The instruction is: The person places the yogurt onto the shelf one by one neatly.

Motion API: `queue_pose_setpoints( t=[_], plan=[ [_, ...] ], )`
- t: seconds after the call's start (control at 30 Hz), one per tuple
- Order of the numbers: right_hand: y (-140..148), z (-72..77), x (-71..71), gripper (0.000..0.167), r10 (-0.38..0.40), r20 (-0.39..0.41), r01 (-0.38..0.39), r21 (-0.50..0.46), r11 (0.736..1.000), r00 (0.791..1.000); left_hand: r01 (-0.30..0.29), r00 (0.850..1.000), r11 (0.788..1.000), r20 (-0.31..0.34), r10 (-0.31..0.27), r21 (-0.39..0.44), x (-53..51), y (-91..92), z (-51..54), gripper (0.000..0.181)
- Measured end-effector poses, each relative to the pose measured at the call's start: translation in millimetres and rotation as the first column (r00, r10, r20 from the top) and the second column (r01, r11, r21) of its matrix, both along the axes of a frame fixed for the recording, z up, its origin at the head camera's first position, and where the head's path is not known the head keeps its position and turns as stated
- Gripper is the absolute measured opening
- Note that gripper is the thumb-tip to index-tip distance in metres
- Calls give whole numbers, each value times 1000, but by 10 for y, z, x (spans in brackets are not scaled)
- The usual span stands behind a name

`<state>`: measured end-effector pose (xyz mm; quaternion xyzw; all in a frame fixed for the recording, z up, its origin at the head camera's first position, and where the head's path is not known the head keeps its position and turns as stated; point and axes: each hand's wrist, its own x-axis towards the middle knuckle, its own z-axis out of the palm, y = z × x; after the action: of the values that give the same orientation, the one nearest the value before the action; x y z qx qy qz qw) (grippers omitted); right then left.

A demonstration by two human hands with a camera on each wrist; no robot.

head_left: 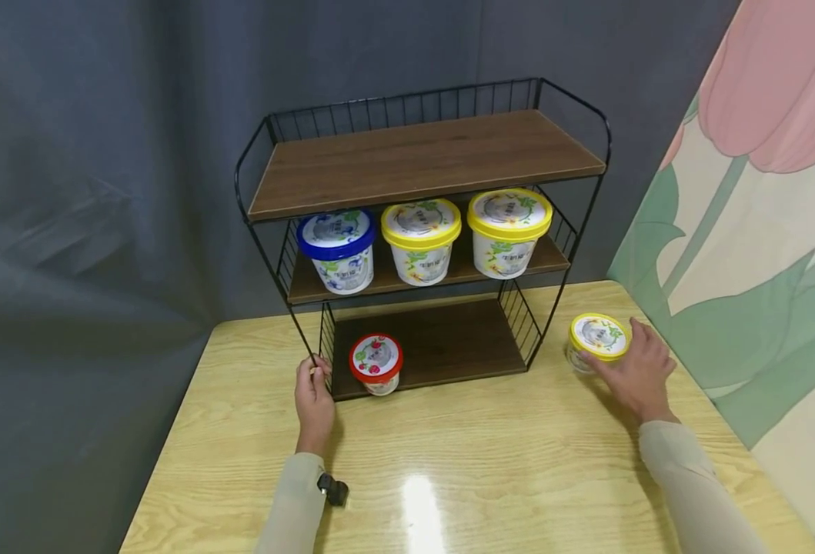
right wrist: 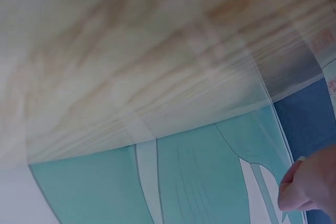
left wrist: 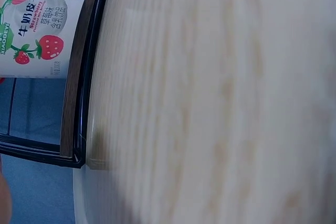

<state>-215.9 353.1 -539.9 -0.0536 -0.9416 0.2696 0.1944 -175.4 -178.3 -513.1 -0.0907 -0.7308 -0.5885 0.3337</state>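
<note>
At the lower left corner of a black-framed three-tier shelf rack (head_left: 428,158), my left hand (head_left: 315,404) grips the side post. Near it, a small red-lidded strawberry milk-drink tub (head_left: 376,360) stands on the bottom board; its strawberry print faces the left wrist view, where the tub (left wrist: 42,32) appears sideways. On the table right of the rack, my right hand (head_left: 639,377) holds a small yellow-lidded tub (head_left: 599,336) between thumb and fingers. In the right wrist view, only part of the hand (right wrist: 310,184) shows, with the tub's edge at the far right.
The middle tier bears a large blue-lidded tub (head_left: 341,254) and two large yellow-lidded tubs (head_left: 422,245). A dark grey curtain (head_left: 102,192) hangs behind the wooden table (head_left: 490,446). Along the right stands a tulip-patterned wall (head_left: 746,254), close to my right hand.
</note>
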Motion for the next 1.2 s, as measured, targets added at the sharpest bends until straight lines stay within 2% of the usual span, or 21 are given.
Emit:
queue_pose_setpoints(
  t=[0.13,0.33,0.47,0.67,0.97,1.07,1.2],
  plan=[
    [31,15,24,108,-36,19,36,0,999,999,0,1000,1000,-8,-1,-14,3,18,24,15],
    [57,0,56,94,-12,29,12,0,1000,1000,-1,1000,999,-23,0,-37,4,40,41,14],
    [67,6,81,92,44,60,-40,-60,997,997,2,1000,999,-27,-3,-32,0,50,39,14],
    [-2,45,194,96,152,87,-133,-194,972,984,-17,1000,999,-21,16,-32,9,51,19,14],
    [-360,46,480,96,207,2,-204,-136,969,978,-2,1000,1000,-7,2,-15,11,37,5,15],
    [-544,20,555,97,251,-18,-251,-114,961,968,-21,1000,1000,-1,21,-19,8,29,-5,15],
    [-811,-32,579,98,330,-29,-332,-74,941,943,-54,998,998,12,54,-30,1,29,4,15]
  ],
)
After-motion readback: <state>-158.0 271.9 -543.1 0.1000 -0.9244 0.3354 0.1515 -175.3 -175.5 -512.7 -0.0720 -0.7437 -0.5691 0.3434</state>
